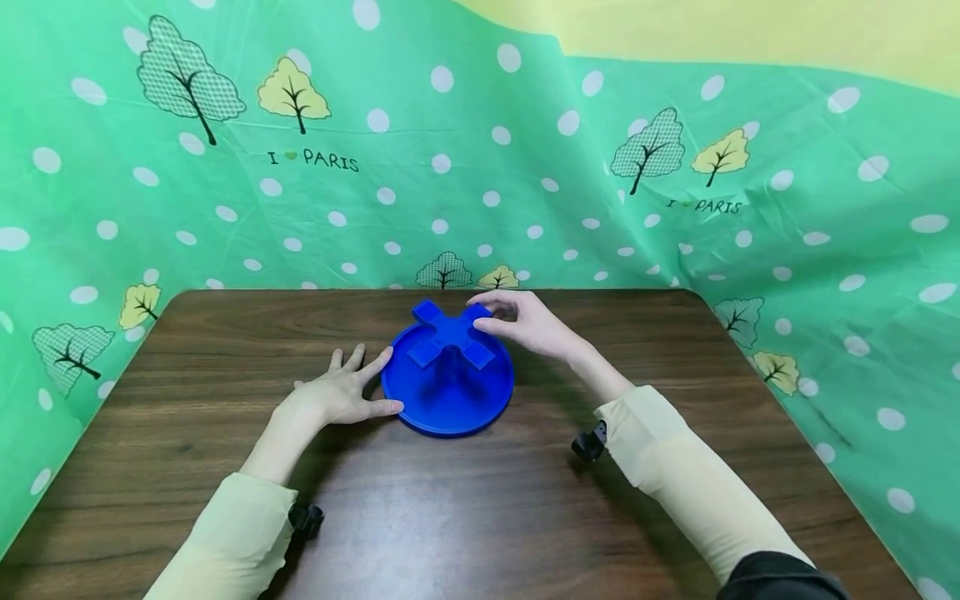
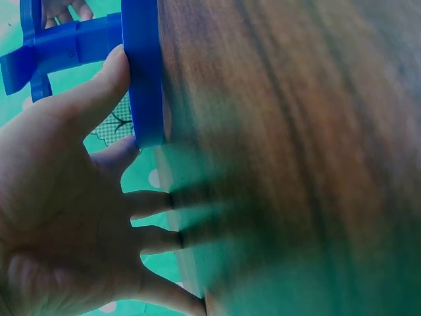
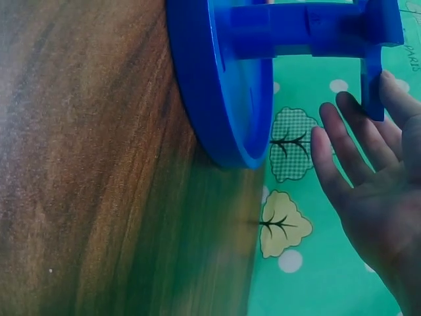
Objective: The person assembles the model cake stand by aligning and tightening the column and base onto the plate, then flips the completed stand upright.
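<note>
A blue plastic stand [image 1: 450,417] is upright on the table, with a round rimmed base, a central column and a cross-shaped top. My left hand [image 1: 341,396] lies at the base's left side, its fingers spread and straight. In the left wrist view, the thumb [image 2: 117,62] and index fingertip touch the rim; the other fingers reach past it. At the far right arm of the cross top [image 3: 372,89], my right hand [image 1: 528,321] pinches the arm between thumb and fingers. The right wrist view shows its other fingers loosely bent beside that arm, apart from the base.
The stand is on a dark wooden table [image 1: 480,517], near its far edge. Green cloth [image 1: 420,192] with white dots and printed trees hangs behind and at both sides. Small black devices [image 1: 306,518] sit at both sleeve cuffs.
</note>
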{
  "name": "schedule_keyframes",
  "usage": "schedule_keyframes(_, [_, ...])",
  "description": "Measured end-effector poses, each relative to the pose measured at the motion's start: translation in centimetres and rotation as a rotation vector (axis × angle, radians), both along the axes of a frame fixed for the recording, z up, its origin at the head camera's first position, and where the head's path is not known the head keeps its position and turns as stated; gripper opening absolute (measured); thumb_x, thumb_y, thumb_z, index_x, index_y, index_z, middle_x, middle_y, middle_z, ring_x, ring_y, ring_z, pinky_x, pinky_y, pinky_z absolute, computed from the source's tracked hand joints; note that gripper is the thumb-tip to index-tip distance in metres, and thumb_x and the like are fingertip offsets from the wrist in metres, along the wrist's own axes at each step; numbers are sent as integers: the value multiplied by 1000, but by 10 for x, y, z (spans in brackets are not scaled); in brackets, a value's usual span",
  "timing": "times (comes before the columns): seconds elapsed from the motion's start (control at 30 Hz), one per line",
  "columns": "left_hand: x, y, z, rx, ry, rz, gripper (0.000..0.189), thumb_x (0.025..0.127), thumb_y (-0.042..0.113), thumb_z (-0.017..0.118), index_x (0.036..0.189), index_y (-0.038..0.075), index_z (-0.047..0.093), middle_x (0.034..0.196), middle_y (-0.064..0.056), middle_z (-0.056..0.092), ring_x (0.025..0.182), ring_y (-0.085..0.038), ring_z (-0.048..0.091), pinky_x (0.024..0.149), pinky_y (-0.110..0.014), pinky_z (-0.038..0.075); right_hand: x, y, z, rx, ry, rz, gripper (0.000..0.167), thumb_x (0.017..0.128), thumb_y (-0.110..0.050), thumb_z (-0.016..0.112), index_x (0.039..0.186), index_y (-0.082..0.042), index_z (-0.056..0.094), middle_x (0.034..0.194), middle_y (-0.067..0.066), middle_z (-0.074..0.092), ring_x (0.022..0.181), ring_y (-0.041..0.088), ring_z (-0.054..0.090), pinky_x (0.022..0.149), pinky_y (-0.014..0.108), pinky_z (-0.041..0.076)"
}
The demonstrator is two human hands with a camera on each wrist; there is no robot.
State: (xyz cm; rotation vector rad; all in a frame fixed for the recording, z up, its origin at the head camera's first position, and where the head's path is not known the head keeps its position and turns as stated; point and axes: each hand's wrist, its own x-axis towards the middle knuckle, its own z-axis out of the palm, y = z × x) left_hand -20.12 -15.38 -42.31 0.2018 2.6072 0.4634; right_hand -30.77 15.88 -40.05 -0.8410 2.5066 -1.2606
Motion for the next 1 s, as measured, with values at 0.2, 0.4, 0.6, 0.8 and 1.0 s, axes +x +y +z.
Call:
schedule_keyframes(0.2, [0,0,0,0,7,-1,95,94,72,55,167,31,10,173,-22,4,157,-56,-1,98,-95,14,3,-1,1,2,3,-9,42,98,-32,72,136,-16,66,111,5,74,103,19,69,90,33,56])
schedule_keyframes(0.4, [1,0,1,4,7,-2,95,94,71,55,167,31,10,173,-23,4,157,-56,-2,98,-95,14,4,-1,2,18,28,-20,41,97,-32,72,135,-15,67,111,5,75,103,18,70,91,35,55])
schedule_keyframes(0.6, [2,2,4,3,3,-7,95,94,71,55,167,30,10,173,-24,4,156,-57,-2,97,-96,14,7,2,1,23,35,-29,37,98,-33,71,133,-20,67,109,2,74,100,17,69,88,34,55])
schedule_keyframes(0.8, [1,0,2,-2,3,-6,94,94,71,55,167,30,10,173,-23,3,157,-56,-3,98,-96,14,8,1,-2,2,21,-26,39,100,-31,70,135,-16,66,109,6,74,99,21,69,85,34,58])
schedule_keyframes(1.0, [1,-2,1,-3,5,-8,94,94,71,54,167,30,10,173,-23,3,157,-56,-3,97,-96,14,11,0,-4,-49,-41,-14,42,103,-29,65,141,-15,62,114,13,74,104,31,73,91,50,61])
